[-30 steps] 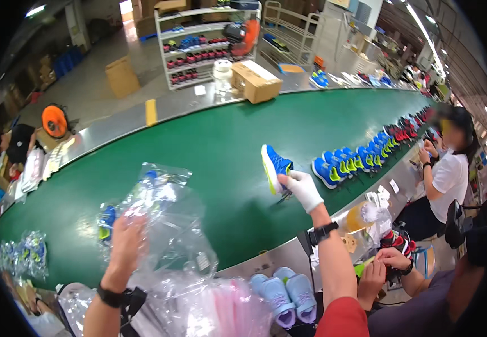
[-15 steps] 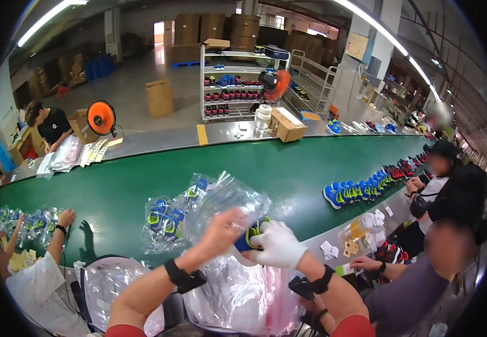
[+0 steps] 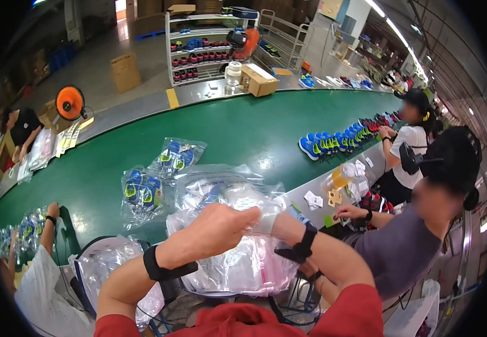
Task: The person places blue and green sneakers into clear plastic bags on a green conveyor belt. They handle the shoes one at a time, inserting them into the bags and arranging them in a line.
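My left hand (image 3: pixel 221 224) is bare with a black wristband, and it is closed on the edge of a clear plastic bag (image 3: pixel 229 194) held up in front of me. A blue shoe shows faintly through the bag. My right hand (image 3: pixel 266 223) wears a white glove and a black wrist strap. It meets the left hand at the bag's mouth, and its fingers are hidden behind the left hand. Below both hands lies a pile of empty clear bags (image 3: pixel 243 264).
Two bagged pairs of blue shoes (image 3: pixel 141 191) (image 3: pixel 177 157) lie on the green conveyor belt (image 3: pixel 243 123). A row of blue shoes (image 3: pixel 333 140) lines its right edge. Seated co-workers (image 3: pixel 417 236) work at my right, another person (image 3: pixel 44 224) at my left. Shelves and boxes stand beyond.
My two hands have drawn closer together, with the left hand now covering the gloved right hand. The blue shoe the right hand held is now only faintly seen inside the bag.
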